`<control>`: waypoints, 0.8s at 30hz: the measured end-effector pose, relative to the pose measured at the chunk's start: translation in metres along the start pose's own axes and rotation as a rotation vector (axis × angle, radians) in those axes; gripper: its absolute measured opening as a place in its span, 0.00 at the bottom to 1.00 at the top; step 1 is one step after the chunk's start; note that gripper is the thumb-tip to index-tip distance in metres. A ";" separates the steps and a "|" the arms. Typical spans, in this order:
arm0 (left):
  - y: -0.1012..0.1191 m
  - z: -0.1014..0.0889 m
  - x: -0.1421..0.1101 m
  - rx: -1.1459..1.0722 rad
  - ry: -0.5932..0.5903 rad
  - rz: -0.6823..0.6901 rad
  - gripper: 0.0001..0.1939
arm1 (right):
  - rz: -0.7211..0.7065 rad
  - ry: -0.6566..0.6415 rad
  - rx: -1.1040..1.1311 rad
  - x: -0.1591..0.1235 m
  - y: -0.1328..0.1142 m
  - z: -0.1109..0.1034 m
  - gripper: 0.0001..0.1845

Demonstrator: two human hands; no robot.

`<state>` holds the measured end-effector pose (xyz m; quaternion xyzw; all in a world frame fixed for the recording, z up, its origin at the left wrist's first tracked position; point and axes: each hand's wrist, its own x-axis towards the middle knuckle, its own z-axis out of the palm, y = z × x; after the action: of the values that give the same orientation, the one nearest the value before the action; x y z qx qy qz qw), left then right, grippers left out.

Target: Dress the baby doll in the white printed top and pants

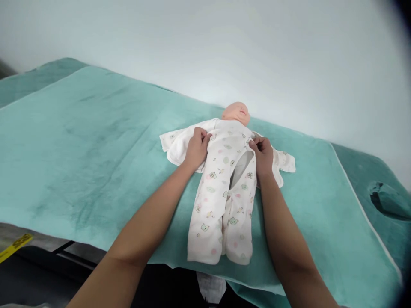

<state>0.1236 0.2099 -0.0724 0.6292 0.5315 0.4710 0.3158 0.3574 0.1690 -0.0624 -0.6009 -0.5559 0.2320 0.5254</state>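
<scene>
A baby doll point(236, 113) lies on its back, its head toward the wall. White open-crotch baby pants point(213, 188) with small animal prints cover its front, their legs pointing toward me. Spread beneath is a white baby top point(180, 147), its sleeves out to both sides. At the left side of the waist, my left hand point(197, 149) pinches the edge of the pants. My right hand point(262, 156) is closed on the opposite edge, its fingertips partly hidden. The doll's arms and legs cannot be seen under the cloth.
A green sheet point(96, 149) covers the padded bed, with a dark oval opening point(390, 201) at its right end. A white wall point(205, 47) runs behind. Below the front edge at left are a black surface point(35, 273) and a yellow strip point(15, 247).
</scene>
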 end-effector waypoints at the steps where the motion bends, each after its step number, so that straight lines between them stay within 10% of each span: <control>1: -0.001 0.002 0.001 -0.015 0.008 -0.008 0.06 | -0.061 0.031 -0.050 -0.001 -0.001 0.002 0.17; 12: 0.000 0.001 0.000 -0.002 -0.034 -0.017 0.02 | -0.037 0.080 -0.153 0.026 -0.007 0.017 0.12; 18: 0.007 -0.006 -0.006 0.299 0.023 0.064 0.09 | -0.049 0.230 -0.092 -0.004 0.001 0.016 0.08; 24: 0.000 -0.011 -0.028 0.566 -0.171 0.263 0.11 | -0.203 -0.008 -0.410 -0.052 0.005 -0.006 0.09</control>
<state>0.1133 0.1822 -0.0758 0.7926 0.5270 0.2868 0.1083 0.3501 0.1203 -0.0806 -0.6352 -0.6512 0.0625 0.4107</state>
